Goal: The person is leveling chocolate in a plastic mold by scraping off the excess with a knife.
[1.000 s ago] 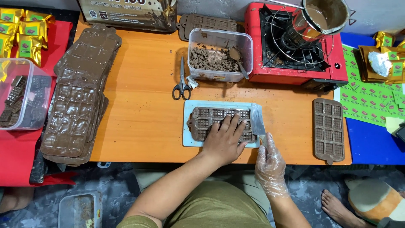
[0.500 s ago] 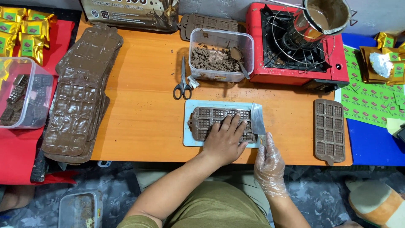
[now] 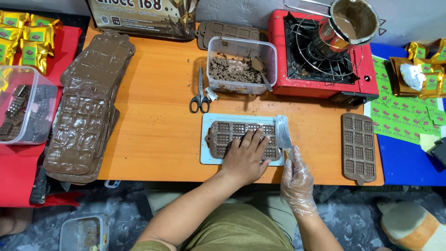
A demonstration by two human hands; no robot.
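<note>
Bare left hand [image 3: 246, 155] presses flat and open on a brown chocolate mould [image 3: 241, 139] lying on a pale blue board [image 3: 206, 153]; gloved right hand [image 3: 296, 179] grips a metal scraper [image 3: 282, 131] at the mould's right end, apparently levelling off excess chocolate, which needs a steady sweep

Left hand [image 3: 245, 155]: bare, no sleeve on the forearm
Right hand [image 3: 296, 179]: thin clear plastic glove (crinkled)
Clothing [image 3: 232, 227]: olive-green fabric

Brown grid-patterned mould [image 3: 237, 135], pale blue board [image 3: 206, 148], orange table [image 3: 158, 125], red stove [image 3: 278, 56]
</note>
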